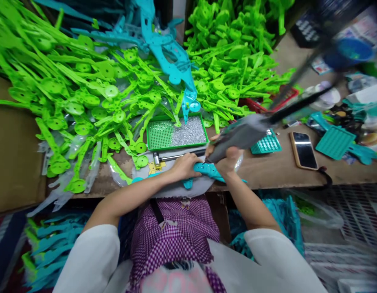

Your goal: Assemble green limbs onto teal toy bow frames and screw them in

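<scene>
The left hand (187,166) is pressing a blue plastic part (207,169) onto a grey cloth (173,189) at the table's near edge. The right hand (226,160) is gripping a grey power driver (242,138), its tip meeting the part. Just beyond, a hammer (176,156) is lying crosswise; behind it, a green tray (159,136) is holding small metal pieces (190,131). Farther off, lime-green parts (99,73) are lying heaped.

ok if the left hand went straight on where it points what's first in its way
Beyond the teal piece at the left hand, probably the nose of the grey power tool in the right hand; depth is unclear.
</scene>
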Demonstrator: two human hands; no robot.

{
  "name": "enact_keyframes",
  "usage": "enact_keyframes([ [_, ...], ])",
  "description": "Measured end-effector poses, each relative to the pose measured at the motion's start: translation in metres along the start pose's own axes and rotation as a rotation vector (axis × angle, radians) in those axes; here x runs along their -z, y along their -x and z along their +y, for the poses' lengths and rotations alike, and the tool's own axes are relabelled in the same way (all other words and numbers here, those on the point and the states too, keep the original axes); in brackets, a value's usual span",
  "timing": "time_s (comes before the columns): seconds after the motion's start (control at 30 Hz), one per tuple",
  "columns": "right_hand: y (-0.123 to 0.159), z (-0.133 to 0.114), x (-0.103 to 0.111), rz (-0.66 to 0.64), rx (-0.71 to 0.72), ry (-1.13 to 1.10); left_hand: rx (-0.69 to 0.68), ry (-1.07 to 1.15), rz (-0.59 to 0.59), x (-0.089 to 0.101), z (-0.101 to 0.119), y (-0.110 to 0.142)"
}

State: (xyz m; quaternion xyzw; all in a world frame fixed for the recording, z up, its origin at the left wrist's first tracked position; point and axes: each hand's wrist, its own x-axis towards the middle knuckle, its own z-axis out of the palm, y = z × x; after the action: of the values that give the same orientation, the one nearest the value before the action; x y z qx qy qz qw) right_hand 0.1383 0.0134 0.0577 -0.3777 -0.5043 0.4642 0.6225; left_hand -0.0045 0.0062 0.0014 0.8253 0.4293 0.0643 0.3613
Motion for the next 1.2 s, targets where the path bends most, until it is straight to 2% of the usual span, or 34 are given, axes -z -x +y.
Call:
enact_keyframes([
  [0.07,-0.027,-0.002,-0.021,0.029,0.131,-0.076,0.004,-0.012,-0.016,0.000,0.000,0.000],
  [0.13,-0.061,0.010,-0.053,-0.044,0.184,-0.069,0.003,-0.011,-0.015,0.001,0.000,0.000],
  [0.23,-0.108,0.046,-0.102,-0.124,0.144,0.085,0.001,0.015,0.002,0.003,0.001,0.000],
  [0.33,-0.133,0.086,-0.130,-0.119,0.137,0.087,-0.011,0.015,-0.021,0.005,0.002,0.001],
  [0.4,-0.138,0.106,-0.134,-0.111,0.142,0.081,-0.017,0.004,-0.032,0.007,0.003,0.001],
  [0.5,-0.139,0.124,-0.130,-0.108,0.145,0.099,0.003,-0.006,-0.033,0.008,0.004,0.000],
  [0.7,-0.142,0.133,-0.128,-0.093,0.168,0.173,0.031,-0.003,-0.039,0.004,0.003,-0.001],
  [0.87,-0.141,0.133,-0.128,-0.114,0.184,0.176,0.035,-0.004,-0.042,0.007,0.005,0.000],
  [1.03,-0.141,0.127,-0.128,-0.148,0.130,0.197,0.021,0.003,-0.034,0.009,0.005,0.001],
  [1.13,-0.142,0.111,-0.130,-0.124,0.113,0.207,-0.002,0.019,-0.028,0.009,0.003,0.001],
  [1.2,-0.140,0.091,-0.126,-0.085,0.118,0.210,-0.027,0.031,-0.028,0.008,0.001,0.001],
])
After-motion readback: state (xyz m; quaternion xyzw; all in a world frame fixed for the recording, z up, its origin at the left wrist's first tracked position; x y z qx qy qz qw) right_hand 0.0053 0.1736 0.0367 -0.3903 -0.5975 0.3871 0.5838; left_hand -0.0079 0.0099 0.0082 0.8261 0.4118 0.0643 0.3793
